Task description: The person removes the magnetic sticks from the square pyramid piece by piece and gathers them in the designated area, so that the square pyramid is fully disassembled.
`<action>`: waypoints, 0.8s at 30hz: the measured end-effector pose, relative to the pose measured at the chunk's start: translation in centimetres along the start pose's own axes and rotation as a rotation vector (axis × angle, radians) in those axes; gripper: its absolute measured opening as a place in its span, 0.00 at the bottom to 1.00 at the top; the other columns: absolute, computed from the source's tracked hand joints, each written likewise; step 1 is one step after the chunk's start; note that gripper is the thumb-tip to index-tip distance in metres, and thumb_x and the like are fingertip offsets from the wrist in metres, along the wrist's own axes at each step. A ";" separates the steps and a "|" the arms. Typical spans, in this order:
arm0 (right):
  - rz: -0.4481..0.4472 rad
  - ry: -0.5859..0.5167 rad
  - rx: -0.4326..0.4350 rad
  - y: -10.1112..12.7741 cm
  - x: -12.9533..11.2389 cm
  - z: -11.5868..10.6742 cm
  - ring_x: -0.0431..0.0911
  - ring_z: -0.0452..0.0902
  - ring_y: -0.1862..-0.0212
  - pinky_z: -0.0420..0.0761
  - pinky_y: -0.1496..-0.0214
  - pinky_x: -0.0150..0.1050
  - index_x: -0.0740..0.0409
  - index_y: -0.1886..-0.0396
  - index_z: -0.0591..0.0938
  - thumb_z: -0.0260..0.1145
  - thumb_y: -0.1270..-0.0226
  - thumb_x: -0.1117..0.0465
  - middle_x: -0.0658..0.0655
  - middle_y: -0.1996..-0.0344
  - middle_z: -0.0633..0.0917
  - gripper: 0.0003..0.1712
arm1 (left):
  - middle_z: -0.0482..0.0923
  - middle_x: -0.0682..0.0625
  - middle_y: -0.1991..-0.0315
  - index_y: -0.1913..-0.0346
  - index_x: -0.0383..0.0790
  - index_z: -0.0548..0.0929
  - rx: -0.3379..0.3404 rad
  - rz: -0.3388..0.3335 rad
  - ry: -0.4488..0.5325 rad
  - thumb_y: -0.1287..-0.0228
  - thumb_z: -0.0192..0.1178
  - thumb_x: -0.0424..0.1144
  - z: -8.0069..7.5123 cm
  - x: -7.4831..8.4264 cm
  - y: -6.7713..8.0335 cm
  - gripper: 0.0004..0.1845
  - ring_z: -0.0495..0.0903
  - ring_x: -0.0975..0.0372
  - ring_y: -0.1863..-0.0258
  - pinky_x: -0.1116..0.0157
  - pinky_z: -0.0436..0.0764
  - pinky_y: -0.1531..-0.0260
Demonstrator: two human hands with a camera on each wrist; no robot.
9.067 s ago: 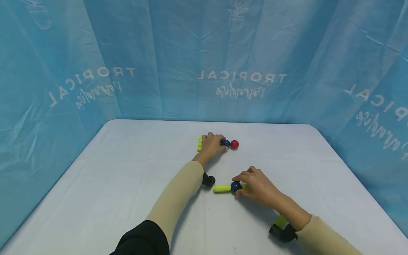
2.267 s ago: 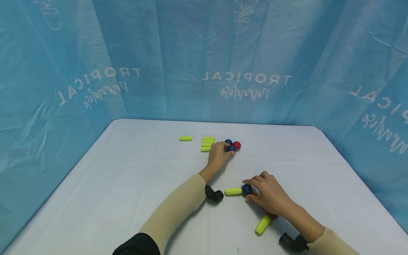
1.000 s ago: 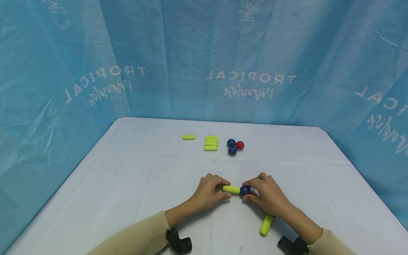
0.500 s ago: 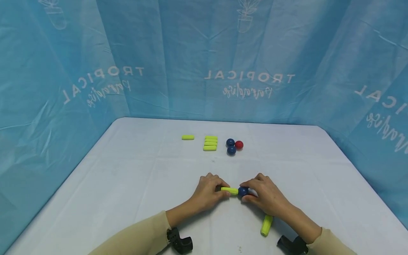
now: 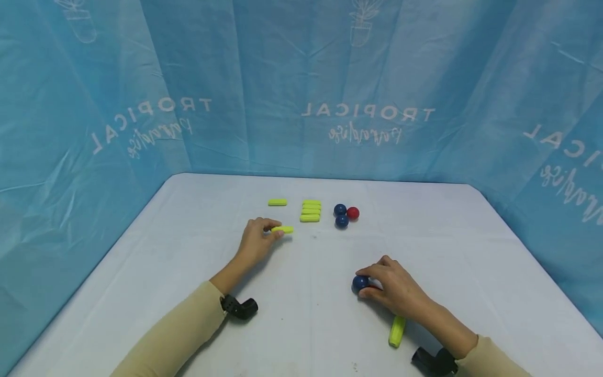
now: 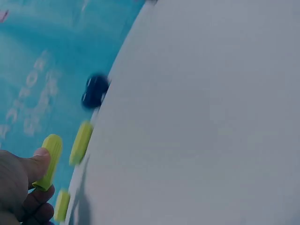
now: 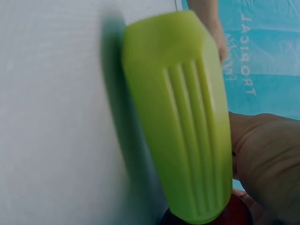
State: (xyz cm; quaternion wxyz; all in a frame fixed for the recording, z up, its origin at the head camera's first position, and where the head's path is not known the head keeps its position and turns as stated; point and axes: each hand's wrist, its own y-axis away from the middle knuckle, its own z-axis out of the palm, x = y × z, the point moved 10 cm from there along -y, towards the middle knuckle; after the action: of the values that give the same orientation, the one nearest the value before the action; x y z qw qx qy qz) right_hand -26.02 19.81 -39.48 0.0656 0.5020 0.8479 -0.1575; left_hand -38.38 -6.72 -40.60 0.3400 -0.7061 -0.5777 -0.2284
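Note:
Toward the back left of the table, my left hand [image 5: 256, 242] pinches a yellow-green ribbed rod [image 5: 285, 229] between thumb and fingers. The left wrist view shows that rod [image 6: 50, 159] held up, its far end free. Right of centre, my right hand [image 5: 398, 290] grips a blue ball [image 5: 360, 283] near its fingertips. Another yellow-green rod [image 5: 397, 331] sticks out from under the right hand toward the front. Up close in the right wrist view, this rod [image 7: 183, 112] meets a red ball [image 7: 236, 213] at its end. The palm hides the rest.
At the back lie a lone yellow-green rod [image 5: 277, 202] and a row of several more rods [image 5: 310, 218]. Right of them, two blue balls [image 5: 342, 221] and a red ball [image 5: 353, 213] sit touching. Blue printed curtains [image 5: 264, 131] surround the white table [image 5: 188, 251].
My left hand has pulled the rod off the blue ball and carried it away to the back left. Before that, it was among the balls at the back. The right hand stays nearly still.

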 end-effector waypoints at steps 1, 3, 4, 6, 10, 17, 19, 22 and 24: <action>0.003 -0.001 -0.003 0.0 0.0 0.0 0.35 0.68 0.60 0.72 0.61 0.32 0.47 0.51 0.83 0.70 0.45 0.47 0.43 0.61 0.83 0.22 | 0.80 0.44 0.57 0.52 0.41 0.83 0.014 -0.019 0.001 0.39 0.63 0.44 -0.4 -0.8 -0.9 0.15 0.72 0.54 0.54 0.56 0.71 0.53; 0.010 -0.007 -0.005 0.0 0.1 0.1 0.35 0.68 0.59 0.72 0.60 0.33 0.47 0.51 0.83 0.70 0.45 0.47 0.42 0.61 0.83 0.22 | 0.80 0.42 0.55 0.51 0.39 0.82 0.039 -0.038 -0.013 0.38 0.62 0.41 -0.9 -2.1 -2.6 0.15 0.73 0.53 0.53 0.55 0.72 0.52; 0.013 -0.010 -0.007 0.0 0.1 0.1 0.35 0.68 0.59 0.72 0.60 0.33 0.47 0.51 0.83 0.70 0.45 0.47 0.42 0.61 0.83 0.22 | 0.80 0.42 0.55 0.51 0.39 0.82 0.049 -0.046 -0.023 0.38 0.62 0.41 -1.1 -2.6 -3.3 0.15 0.73 0.52 0.52 0.55 0.72 0.52; 0.014 -0.016 -0.009 -0.1 0.0 0.1 0.35 0.68 0.59 0.73 0.60 0.33 0.47 0.50 0.83 0.70 0.45 0.47 0.42 0.61 0.83 0.22 | 0.80 0.42 0.55 0.52 0.38 0.83 0.068 -0.047 -0.046 0.38 0.62 0.39 -1.3 -3.3 -4.6 0.14 0.73 0.52 0.53 0.55 0.71 0.52; 0.019 -0.021 -0.013 -0.2 -0.1 0.3 0.34 0.68 0.60 0.73 0.59 0.32 0.47 0.50 0.83 0.70 0.46 0.46 0.41 0.61 0.83 0.23 | 0.80 0.42 0.57 0.52 0.39 0.83 0.081 -0.037 -0.087 0.39 0.62 0.40 -1.1 -3.7 -6.4 0.13 0.72 0.52 0.54 0.56 0.71 0.53; -0.012 -0.002 0.018 -0.4 -0.6 0.1 0.34 0.67 0.60 0.73 0.59 0.32 0.46 0.50 0.83 0.71 0.47 0.47 0.41 0.61 0.84 0.23 | 0.77 0.43 0.58 0.52 0.42 0.83 0.101 -0.064 -0.113 0.39 0.62 0.42 -0.4 -4.3 -8.0 0.13 0.68 0.53 0.54 0.56 0.68 0.53; -0.014 0.002 0.019 -0.4 -0.7 0.1 0.33 0.67 0.60 0.72 0.59 0.32 0.46 0.50 0.83 0.71 0.47 0.47 0.41 0.61 0.84 0.23 | 0.77 0.43 0.57 0.52 0.42 0.83 0.104 -0.074 -0.117 0.39 0.62 0.42 -0.3 -4.4 -8.2 0.13 0.68 0.52 0.53 0.55 0.67 0.52; 0.001 0.004 -0.001 -0.5 -0.6 0.2 0.33 0.66 0.60 0.72 0.60 0.31 0.46 0.50 0.83 0.71 0.47 0.47 0.41 0.60 0.84 0.23 | 0.77 0.43 0.56 0.51 0.42 0.83 0.107 -0.071 -0.125 0.39 0.62 0.41 -0.2 -4.5 -8.3 0.14 0.68 0.52 0.52 0.54 0.67 0.51; 0.025 0.012 -0.022 -0.4 -0.4 0.2 0.34 0.66 0.60 0.71 0.61 0.30 0.45 0.47 0.82 0.71 0.47 0.46 0.41 0.59 0.84 0.26 | 0.77 0.43 0.56 0.51 0.42 0.82 0.107 -0.064 -0.125 0.39 0.62 0.40 -0.1 -4.5 -8.4 0.14 0.68 0.52 0.52 0.54 0.67 0.50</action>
State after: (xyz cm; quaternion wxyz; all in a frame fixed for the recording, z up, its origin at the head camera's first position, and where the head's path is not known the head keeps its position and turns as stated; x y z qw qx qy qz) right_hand -26.20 19.26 -39.48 0.0680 0.5128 0.8436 -0.1441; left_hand -47.57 -8.87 -41.96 0.3332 -0.6810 -0.6314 -0.1632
